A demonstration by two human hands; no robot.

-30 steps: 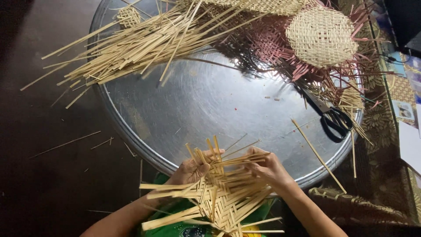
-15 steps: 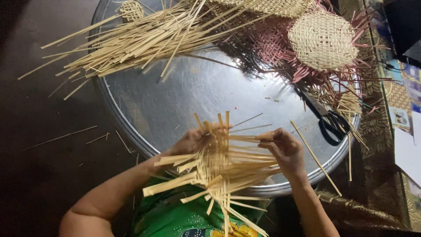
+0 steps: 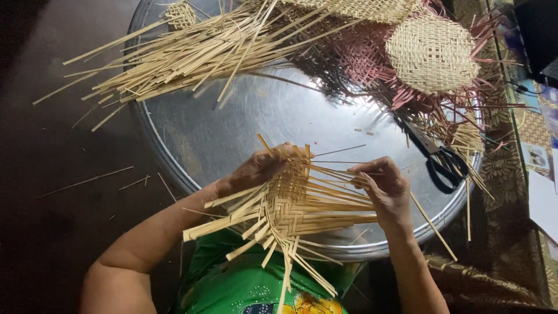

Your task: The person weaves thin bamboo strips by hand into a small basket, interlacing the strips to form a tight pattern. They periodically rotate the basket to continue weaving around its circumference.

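Note:
A half-woven mat of pale bamboo strips point(image 3: 290, 209) is held over the near rim of a big round metal tray point(image 3: 256, 116), loose strip ends sticking out on all sides. My left hand point(image 3: 256, 170) grips the mat's upper left edge from behind. My right hand point(image 3: 383, 189) pinches the loose strips that run out to the right.
A heap of loose bamboo strips point(image 3: 192, 49) lies across the tray's far left. A round woven piece with pink strips point(image 3: 433, 52) sits at the far right, black-handled scissors point(image 3: 439, 160) beside it. Stray strips point(image 3: 87, 181) lie on the dark floor at left.
The woven mat has been raised and turned, so its long strips now point right. Both hands have moved up with it, the right hand shifting along the strips.

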